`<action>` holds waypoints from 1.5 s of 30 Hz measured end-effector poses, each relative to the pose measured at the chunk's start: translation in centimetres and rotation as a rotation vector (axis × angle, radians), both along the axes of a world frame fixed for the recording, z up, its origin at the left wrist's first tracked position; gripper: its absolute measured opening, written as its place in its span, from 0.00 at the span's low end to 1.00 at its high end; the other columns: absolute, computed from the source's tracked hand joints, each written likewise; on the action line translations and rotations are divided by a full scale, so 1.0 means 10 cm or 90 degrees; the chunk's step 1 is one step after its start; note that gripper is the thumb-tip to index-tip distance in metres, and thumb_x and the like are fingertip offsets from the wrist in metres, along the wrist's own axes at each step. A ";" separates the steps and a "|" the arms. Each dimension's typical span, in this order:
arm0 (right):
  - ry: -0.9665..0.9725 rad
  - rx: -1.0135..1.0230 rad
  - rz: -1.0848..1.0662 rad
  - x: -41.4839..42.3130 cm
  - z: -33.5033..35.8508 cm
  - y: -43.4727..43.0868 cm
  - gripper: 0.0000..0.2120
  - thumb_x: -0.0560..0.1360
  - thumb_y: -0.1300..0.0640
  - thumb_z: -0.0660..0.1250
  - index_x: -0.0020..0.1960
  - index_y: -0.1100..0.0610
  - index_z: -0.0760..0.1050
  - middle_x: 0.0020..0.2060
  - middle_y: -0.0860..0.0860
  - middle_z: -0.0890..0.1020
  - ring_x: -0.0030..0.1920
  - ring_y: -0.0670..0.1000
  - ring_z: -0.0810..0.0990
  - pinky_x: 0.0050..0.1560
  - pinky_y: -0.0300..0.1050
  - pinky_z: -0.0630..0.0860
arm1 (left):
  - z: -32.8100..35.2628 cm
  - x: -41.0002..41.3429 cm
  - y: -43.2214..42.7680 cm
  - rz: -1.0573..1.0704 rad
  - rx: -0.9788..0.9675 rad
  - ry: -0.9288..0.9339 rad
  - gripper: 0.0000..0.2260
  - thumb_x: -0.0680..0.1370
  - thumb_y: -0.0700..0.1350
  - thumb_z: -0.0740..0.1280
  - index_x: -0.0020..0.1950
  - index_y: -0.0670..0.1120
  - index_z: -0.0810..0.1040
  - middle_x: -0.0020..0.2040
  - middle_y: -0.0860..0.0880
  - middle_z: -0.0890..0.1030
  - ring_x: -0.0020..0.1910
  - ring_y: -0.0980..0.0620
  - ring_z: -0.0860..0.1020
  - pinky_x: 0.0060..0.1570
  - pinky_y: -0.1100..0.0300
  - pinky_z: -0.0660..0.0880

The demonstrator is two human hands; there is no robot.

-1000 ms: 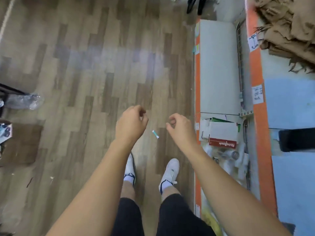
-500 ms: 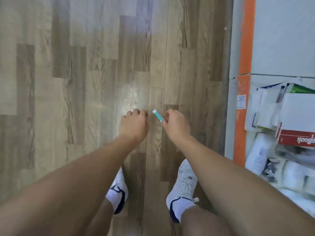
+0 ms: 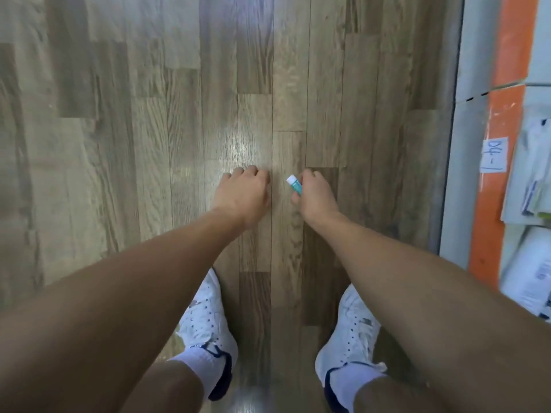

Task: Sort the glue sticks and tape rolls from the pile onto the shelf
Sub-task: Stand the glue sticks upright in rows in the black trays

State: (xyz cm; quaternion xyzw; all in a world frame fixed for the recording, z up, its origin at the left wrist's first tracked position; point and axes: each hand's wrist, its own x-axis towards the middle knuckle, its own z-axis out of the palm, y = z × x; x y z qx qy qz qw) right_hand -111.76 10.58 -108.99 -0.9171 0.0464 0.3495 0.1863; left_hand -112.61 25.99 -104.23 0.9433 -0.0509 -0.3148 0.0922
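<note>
My right hand (image 3: 317,198) has the glue stick (image 3: 294,186) pinched between thumb and fingers (image 3: 310,175), low over the floor (image 3: 143,150) and just ahead of my shoes. The stick's long axis runs on a slant. Its white cap pokes out away from me and toward my left hand (image 3: 243,195), and the teal body disappears back into my grip. It is a short, slim tube, teal with a white cap, and only the cap end shows clear of my fingers.

My left hand sits just beside it, knuckles up and fingers curled under, with nothing showing in them.

The shelf (image 3: 504,70), with its orange front edge and handwritten label (image 3: 493,155), lies off to my right, well apart from the stick. My right hand is the nearer one, so I judge the carry goes rightward with that hand, without passing the stick across.
</note>
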 end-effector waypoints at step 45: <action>-0.591 -0.306 -0.776 -3.29 9.69 -2.59 0.14 0.75 0.59 0.66 0.60 0.56 0.79 0.48 0.52 0.78 0.50 0.55 0.76 0.50 0.49 0.73 | 9.30 -1.67 -3.80 -0.875 -0.422 -0.437 0.06 0.78 0.47 0.60 0.50 0.49 0.75 0.47 0.51 0.79 0.46 0.46 0.78 0.43 0.52 0.76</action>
